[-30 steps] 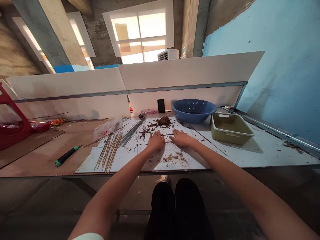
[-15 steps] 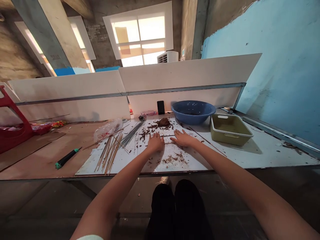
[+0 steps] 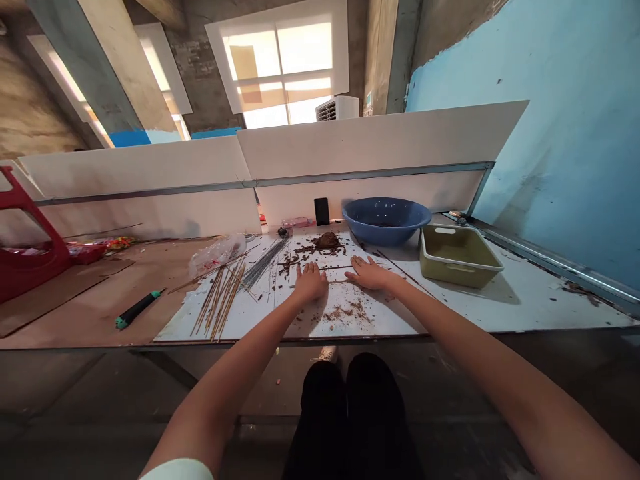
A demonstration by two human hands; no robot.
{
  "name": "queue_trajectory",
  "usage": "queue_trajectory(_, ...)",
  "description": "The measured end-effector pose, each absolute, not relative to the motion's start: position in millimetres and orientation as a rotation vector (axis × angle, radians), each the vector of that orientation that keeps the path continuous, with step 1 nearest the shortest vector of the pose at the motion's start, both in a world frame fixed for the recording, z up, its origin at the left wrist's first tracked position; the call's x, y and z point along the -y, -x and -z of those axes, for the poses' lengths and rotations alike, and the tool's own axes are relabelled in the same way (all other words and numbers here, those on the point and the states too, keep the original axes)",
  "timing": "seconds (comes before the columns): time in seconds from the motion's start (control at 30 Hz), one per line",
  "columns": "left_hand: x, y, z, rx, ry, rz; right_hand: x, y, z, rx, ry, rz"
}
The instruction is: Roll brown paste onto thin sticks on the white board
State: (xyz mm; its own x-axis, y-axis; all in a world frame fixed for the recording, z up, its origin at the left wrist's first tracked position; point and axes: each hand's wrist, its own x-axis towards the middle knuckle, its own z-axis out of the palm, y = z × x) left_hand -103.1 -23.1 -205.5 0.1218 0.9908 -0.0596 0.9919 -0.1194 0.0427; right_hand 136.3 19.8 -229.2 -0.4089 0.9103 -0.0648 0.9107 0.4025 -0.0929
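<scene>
Left hand [image 3: 310, 281] open, palm down on thin stick [image 3: 336, 268], right hand [image 3: 371, 273] likewise, crumb-strewn white board [image 3: 260, 320], blue basin [image 3: 385, 220], wall sign [image 3: 369, 100] too small to read, flaking blue wall [image 3: 550, 133]

We are seeing a long white board [image 3: 530, 310] lying on a brown wooden table [image 3: 150, 273], and it is carrying thin tan wooden sticks [image 3: 220, 300], thin grey metal rods [image 3: 265, 262], a dark brown crumbly lump [image 3: 327, 241], a round blue bowl [image 3: 385, 220] and a rectangular olive plastic tray [image 3: 457, 257]
</scene>
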Motion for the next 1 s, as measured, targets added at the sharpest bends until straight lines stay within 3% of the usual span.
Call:
queue_trajectory(0.17, 44.2, 120.8, 221.3, -1.964, -2.398, 0.004, -1.4, -150.2, 249.6, -2.715, -1.566, 0.118)
queue_trajectory(0.4, 21.0, 104.3, 201.2, -2.025, -2.265, 0.015, -23.3, -136.7, 225.9, -2.573, -1.678, 0.151)
queue_trajectory(1.0, 40.2, 118.7, 212.1, -2.086, -2.254, -0.062, -6.5, -144.9, 237.9, -2.691, -1.676, 0.059)
